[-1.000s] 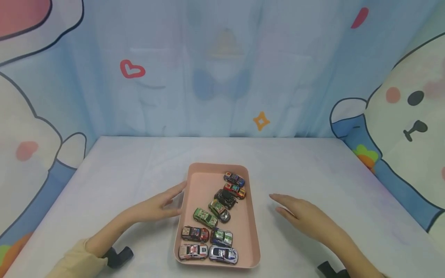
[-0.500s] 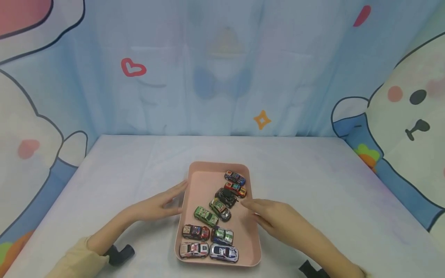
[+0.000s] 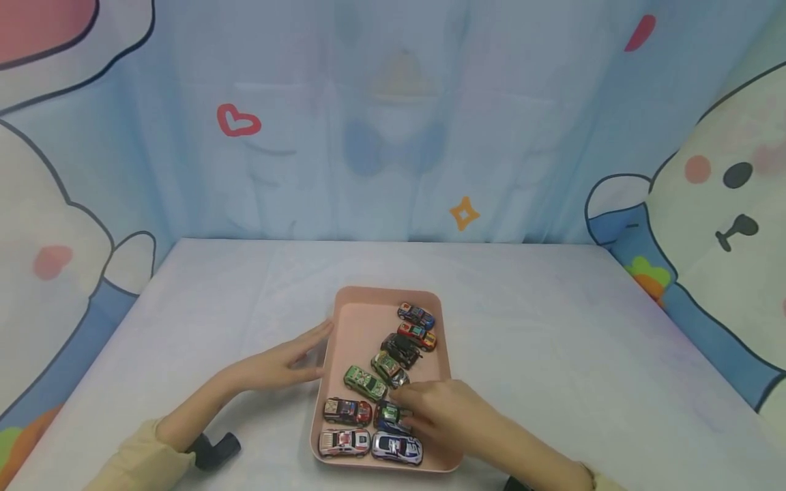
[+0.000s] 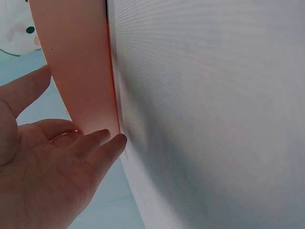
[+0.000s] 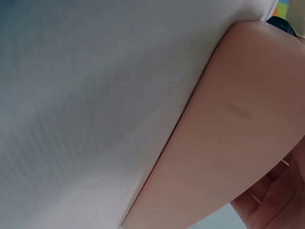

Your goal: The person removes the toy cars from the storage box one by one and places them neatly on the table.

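A pink tray [image 3: 368,320] on the white table holds several small toy cars. My left hand [image 3: 276,361] rests against the tray's left side with its fingers spread, and the left wrist view shows the fingertips of this hand [image 4: 57,162] at the tray's outer wall [image 4: 81,71]. Over the tray's right rim reaches my right hand [image 3: 448,412]. Its thumb and fingers close about a green and white toy car [image 3: 387,416], partly covering it. In the right wrist view the tray wall [image 5: 224,124] hides most of this hand [image 5: 281,200].
Beside that car sit a dark red toy car [image 3: 346,411], a white one [image 3: 344,442] and a silver-blue one [image 3: 398,447]. Green cars lie above, with a black toy car [image 3: 400,350] farther up. A blue printed curtain [image 3: 393,123] hangs behind the table.
My right hand has moved left from beside the tray, over its rim, then toward the near end onto the green and white toy car. The left hand stays at the tray's side.
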The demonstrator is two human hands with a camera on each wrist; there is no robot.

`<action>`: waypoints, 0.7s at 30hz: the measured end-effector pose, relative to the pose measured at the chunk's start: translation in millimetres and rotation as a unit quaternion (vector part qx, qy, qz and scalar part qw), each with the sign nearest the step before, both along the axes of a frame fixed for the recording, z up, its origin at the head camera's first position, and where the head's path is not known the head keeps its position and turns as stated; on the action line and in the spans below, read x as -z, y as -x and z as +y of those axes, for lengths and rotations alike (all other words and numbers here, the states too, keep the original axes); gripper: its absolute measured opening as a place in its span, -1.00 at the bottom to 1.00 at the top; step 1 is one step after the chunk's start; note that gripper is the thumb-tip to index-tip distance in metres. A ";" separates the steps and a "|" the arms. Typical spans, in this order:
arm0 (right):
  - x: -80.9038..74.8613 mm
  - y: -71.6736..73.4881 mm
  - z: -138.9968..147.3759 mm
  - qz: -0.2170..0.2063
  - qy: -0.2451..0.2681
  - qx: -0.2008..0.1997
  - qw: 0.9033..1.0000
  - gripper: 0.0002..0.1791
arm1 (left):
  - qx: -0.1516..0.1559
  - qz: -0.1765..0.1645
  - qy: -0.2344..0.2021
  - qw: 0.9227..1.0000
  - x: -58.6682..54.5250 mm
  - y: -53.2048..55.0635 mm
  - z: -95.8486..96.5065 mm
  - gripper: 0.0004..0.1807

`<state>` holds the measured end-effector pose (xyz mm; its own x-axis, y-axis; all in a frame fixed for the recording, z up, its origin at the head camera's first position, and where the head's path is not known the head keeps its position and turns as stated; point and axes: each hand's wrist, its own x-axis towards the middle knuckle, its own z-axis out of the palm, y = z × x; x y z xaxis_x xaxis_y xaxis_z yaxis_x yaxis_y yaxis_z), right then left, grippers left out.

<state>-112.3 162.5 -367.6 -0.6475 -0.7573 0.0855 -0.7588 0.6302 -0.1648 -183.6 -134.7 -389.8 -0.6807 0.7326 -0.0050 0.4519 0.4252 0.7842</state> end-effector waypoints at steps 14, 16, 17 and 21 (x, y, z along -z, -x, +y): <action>7.0 -5.7 -10.8 -0.031 -0.008 0.053 0.998 -0.63 | -0.006 -0.018 -0.036 0.999 5.5 1.4 1.7 -0.19; 6.7 -6.3 -12.0 -0.038 -0.003 0.063 0.997 -0.63 | -0.009 -0.042 -0.056 0.998 6.8 1.4 1.4 -0.18; 6.7 -6.3 -12.6 -0.040 -0.001 0.067 0.997 -0.63 | -0.012 -0.055 -0.066 0.996 7.6 1.4 1.1 -0.18; 6.7 -6.7 -14.7 -0.047 0.012 0.078 0.996 -0.67 | -0.019 -0.097 -0.101 0.990 9.6 0.8 0.8 -0.16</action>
